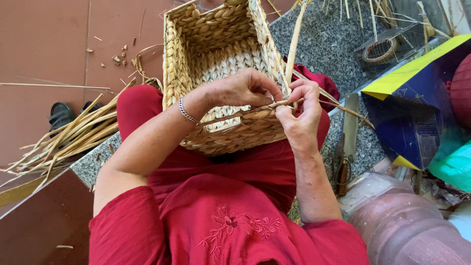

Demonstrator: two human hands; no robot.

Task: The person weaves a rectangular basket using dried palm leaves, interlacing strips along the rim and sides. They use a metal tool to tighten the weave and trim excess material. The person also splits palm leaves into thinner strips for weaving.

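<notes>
A square woven straw basket [216, 54] rests on my lap, open side facing me. My left hand [243, 88], with a silver bracelet on the wrist, reaches across the basket's opening and pinches a twisted straw strand [274, 104] at the near right rim. My right hand [303, 110] grips the same strand from the right, fingers closed around it. A long loose straw stalk [294, 41] rises from that corner past the basket wall. I wear red clothes.
A bundle of dry straw stalks [68, 137] lies at my left on the granite ledge [333, 44]. A knife and scissors [346, 147] lie at my right. A blue and yellow bag [417, 108], tape roll [380, 49] and black sandals [61, 115] are nearby.
</notes>
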